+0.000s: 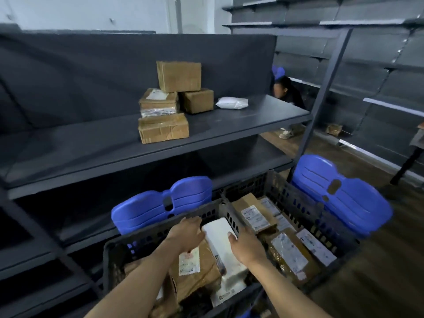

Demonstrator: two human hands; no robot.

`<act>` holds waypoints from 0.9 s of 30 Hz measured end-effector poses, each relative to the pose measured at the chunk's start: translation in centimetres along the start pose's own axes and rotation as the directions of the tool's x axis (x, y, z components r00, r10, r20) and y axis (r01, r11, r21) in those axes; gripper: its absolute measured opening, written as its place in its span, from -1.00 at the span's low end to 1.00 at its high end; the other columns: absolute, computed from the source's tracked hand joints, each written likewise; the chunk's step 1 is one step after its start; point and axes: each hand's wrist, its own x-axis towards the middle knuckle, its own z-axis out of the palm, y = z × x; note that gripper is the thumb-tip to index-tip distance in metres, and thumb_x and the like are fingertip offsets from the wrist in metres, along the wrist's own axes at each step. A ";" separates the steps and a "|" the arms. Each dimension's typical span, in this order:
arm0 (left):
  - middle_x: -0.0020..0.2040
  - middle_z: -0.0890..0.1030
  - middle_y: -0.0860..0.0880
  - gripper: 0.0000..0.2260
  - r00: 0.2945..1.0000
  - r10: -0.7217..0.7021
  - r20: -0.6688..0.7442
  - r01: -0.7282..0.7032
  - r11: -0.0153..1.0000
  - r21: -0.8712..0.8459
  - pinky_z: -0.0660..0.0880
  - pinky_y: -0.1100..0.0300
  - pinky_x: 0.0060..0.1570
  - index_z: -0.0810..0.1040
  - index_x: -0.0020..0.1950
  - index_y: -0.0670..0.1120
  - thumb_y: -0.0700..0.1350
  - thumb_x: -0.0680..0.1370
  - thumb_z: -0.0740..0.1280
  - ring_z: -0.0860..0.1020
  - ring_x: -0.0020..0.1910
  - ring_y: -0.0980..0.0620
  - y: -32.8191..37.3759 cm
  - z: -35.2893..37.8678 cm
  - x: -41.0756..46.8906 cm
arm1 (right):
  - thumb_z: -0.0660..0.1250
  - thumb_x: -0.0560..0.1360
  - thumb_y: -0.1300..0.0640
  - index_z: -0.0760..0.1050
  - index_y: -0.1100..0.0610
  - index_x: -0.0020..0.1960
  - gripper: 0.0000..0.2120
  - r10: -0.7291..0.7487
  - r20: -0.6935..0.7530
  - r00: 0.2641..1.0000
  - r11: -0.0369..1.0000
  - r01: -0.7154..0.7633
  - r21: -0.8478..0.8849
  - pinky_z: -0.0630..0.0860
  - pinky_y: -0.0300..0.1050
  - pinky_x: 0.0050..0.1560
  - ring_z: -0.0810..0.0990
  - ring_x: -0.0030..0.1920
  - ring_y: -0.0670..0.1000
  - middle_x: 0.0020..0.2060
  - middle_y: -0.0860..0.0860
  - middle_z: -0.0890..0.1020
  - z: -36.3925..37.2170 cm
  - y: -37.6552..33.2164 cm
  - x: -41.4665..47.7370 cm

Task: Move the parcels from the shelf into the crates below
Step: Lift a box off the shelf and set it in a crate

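Dim storeroom, dark metal shelving all round, wood floor at right. Main shelf (241, 125) runs across mid frame and carries four cardboard boxes plus a white bag (231, 103). Top box (179, 75) sits on two others; the fourth box (163, 128) lies in front, near the shelf edge. The bag is just right of the stack, apart from it.

Below the shelf, two dark slotted crates stand side by side, touching. Left crate (114, 260) holds brown and white parcels piled loosely. Right crate (305, 198) holds several labelled brown parcels lying flat. Blue plastic seats stand behind each crate: one at left (146, 210), one at right (344, 198).

A person (286, 92) crouches behind the shelf end, mostly hidden.

White parcel (219, 237) is over the left crate, at its far right corner, resting on a brown parcel (197, 271). Both hands hold it: left hand (185, 235) on its left edge, right hand (247, 246) on its right edge with thumb on top. Hands are apart, with the parcel between them.
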 end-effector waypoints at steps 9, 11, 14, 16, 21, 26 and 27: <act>0.40 0.42 -0.09 -0.62 0.919 -0.323 -0.225 0.257 0.925 -0.278 0.26 0.06 0.37 0.35 0.40 -0.13 0.01 0.63 0.15 0.32 0.42 -0.13 2.9 -2.5 -2.0 | 0.07 0.62 -0.09 0.15 0.13 0.52 -0.46 -0.224 0.033 0.974 0.975 0.223 0.019 0.32 -0.05 0.33 0.32 0.42 0.11 0.45 0.10 0.31 -6.4 -0.9 4.4; 0.51 0.28 -0.10 -0.54 0.894 -0.371 -0.250 0.291 0.907 -0.304 0.14 0.06 0.46 0.23 0.50 -0.16 0.01 0.65 0.12 0.20 0.51 -0.10 2.4 -3.7 -2.0 | 0.07 0.63 -0.08 0.12 0.16 0.53 -0.44 -0.290 0.017 0.957 0.957 0.290 0.009 0.27 -0.06 0.38 0.25 0.47 0.10 0.49 0.10 0.24 -7.4 -2.2 5.6; 0.52 0.27 -0.11 -0.51 0.844 -0.440 -0.308 0.332 0.878 -0.345 0.10 0.05 0.50 0.21 0.52 -0.18 0.02 0.65 0.13 0.19 0.52 -0.08 1.1 -5.4 -1.3 | 0.08 0.63 -0.08 0.13 0.18 0.52 -0.45 -0.372 -0.005 0.928 0.928 0.372 -0.001 0.28 -0.07 0.36 0.26 0.46 0.09 0.49 0.09 0.25 -8.6 -4.6 7.9; 0.53 0.26 -0.12 -0.49 0.817 -0.479 -0.321 0.354 0.856 -0.376 0.11 0.07 0.49 0.19 0.53 -0.20 0.03 0.65 0.13 0.19 0.52 -0.09 0.1 -6.7 -0.7 | 0.06 0.63 -0.09 0.09 0.17 0.54 -0.43 -0.410 -0.004 0.912 0.912 0.410 -0.017 0.25 -0.04 0.40 0.21 0.49 0.08 0.51 0.08 0.20 -9.3 -6.3 9.6; 0.53 0.25 -0.11 -0.48 0.777 -0.494 -0.389 0.387 0.863 -0.324 0.13 0.11 0.47 0.19 0.54 -0.19 0.04 0.65 0.12 0.18 0.53 -0.07 -2.1 -10.5 1.1 | 0.05 0.63 -0.10 0.05 0.17 0.55 -0.41 -0.484 -0.038 0.874 0.873 0.481 -0.079 0.18 -0.01 0.45 0.10 0.53 0.06 0.54 0.06 0.13 -10.9 -10.8 14.2; 0.51 0.30 -0.11 -0.49 0.738 -0.494 -0.460 0.403 0.869 -0.287 0.19 0.08 0.44 0.22 0.52 -0.19 0.05 0.65 0.13 0.22 0.50 -0.08 -3.7 -14.3 3.1 | 0.05 0.63 -0.10 0.03 0.18 0.55 -0.40 -0.561 -0.060 0.825 0.821 0.546 -0.171 0.17 0.02 0.47 0.06 0.54 0.08 0.54 0.07 0.10 -12.5 -14.2 17.4; 0.51 0.29 -0.12 -0.49 0.733 -0.496 -0.466 0.407 0.868 -0.283 0.18 0.08 0.44 0.22 0.52 -0.19 0.05 0.65 0.13 0.22 0.50 -0.08 -3.9 -14.9 3.4 | 0.05 0.63 -0.10 0.03 0.17 0.56 -0.39 -0.572 -0.051 0.819 0.811 0.554 -0.188 0.16 0.03 0.47 0.05 0.54 0.09 0.54 0.07 0.09 -12.7 -14.7 18.0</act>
